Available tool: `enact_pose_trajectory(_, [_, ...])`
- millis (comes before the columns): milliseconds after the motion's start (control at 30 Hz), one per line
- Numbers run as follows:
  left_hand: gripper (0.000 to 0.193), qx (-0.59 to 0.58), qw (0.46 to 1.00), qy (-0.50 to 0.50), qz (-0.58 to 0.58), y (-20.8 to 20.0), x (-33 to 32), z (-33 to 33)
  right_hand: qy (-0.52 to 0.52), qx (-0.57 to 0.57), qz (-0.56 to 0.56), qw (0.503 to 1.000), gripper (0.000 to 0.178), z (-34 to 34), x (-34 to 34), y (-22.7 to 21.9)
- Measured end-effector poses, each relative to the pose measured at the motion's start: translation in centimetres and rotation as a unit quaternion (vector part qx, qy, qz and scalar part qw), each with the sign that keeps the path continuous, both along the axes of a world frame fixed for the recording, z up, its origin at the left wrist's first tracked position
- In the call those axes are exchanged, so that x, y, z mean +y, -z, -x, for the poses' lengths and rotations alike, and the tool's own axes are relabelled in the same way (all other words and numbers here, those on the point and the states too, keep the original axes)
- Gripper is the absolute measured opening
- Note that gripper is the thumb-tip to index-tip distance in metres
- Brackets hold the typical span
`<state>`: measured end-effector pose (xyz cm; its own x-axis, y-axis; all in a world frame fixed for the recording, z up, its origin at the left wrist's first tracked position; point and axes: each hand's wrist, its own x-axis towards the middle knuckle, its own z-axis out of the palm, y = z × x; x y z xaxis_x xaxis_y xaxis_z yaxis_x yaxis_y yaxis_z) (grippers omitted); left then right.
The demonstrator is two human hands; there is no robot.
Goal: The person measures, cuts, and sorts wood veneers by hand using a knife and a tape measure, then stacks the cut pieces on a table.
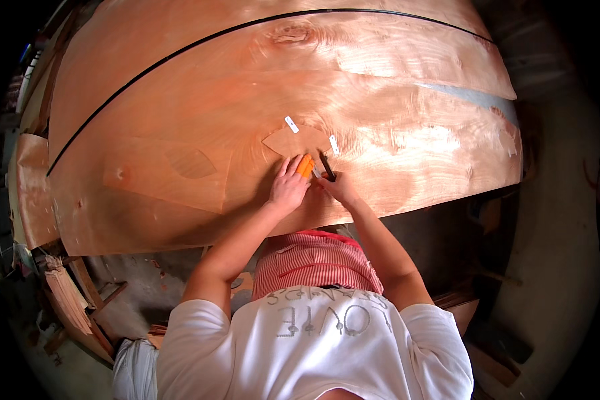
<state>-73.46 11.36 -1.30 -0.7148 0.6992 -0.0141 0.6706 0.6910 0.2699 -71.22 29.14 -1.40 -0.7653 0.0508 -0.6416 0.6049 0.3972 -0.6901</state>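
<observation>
A large sheet of wood veneer (380,163) lies in front of me. On it sits a small pointed veneer patch (295,140), with white tape pieces (291,125) at its edges. My left hand (290,188) lies flat just below the patch, fingers stretched out, with orange covers (305,166) on fingertips. Close beside them, my right hand (342,190) grips a dark-handled utility knife (327,167). A pale, thin part near the left fingertips looks like its blade; exactly where it touches is too small to tell.
A long black strip (240,28) curves across the far part of the sheet. Left of my hands lies a thinner veneer piece (170,177) with a leaf-shaped mark. Stacked wood strips (70,293) stand at the lower left, below the sheet's near edge.
</observation>
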Motion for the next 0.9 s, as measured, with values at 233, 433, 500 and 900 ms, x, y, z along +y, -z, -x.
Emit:
enact_pose_trajectory(233, [0.042,-0.024,0.999,0.014,-0.027,-0.2,-0.1,0.7,-0.188,0.033,-0.117,0.975,0.019,2.8,7.0,-3.9])
enact_pose_trajectory(433, [0.045,0.073,0.984,-0.136,-0.089,0.2,-4.3,3.2,0.027,0.007,0.182,0.983,0.019,2.4,1.7,-3.1])
enact_pose_trajectory(500, [0.044,0.070,0.983,-0.154,-0.079,0.3,-5.8,3.1,0.027,0.005,0.218,0.976,0.017,4.0,-1.8,-2.6])
enact_pose_trajectory(900, [0.039,0.073,0.963,-0.248,-0.074,-0.1,-7.5,4.2,0.007,-0.018,0.157,0.987,0.019,10.4,-9.1,-0.2])
